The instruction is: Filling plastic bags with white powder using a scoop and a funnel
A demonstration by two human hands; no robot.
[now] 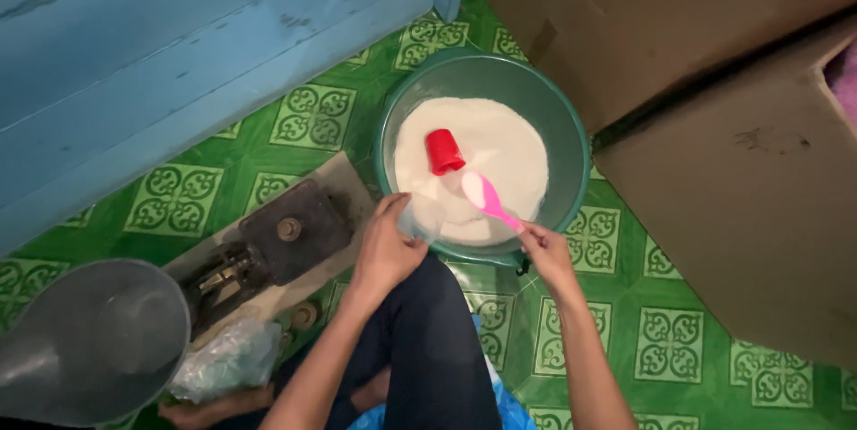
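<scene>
Right hand pinching pink plastic spoon by its handle end, bowl over white sugar in green basin just ahead; left hand alongside, gripping small clear plastic bag at its mouth, likely light, limp, slippery.

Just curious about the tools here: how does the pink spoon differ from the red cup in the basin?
The pink spoon is long and slender, held by its handle in the right hand; the red cup is short and stubby, and no hand touches it. The spoon hovers above the white grains, while the cup lies tipped on them. Both look like plastic and sit over the green basin.
</scene>
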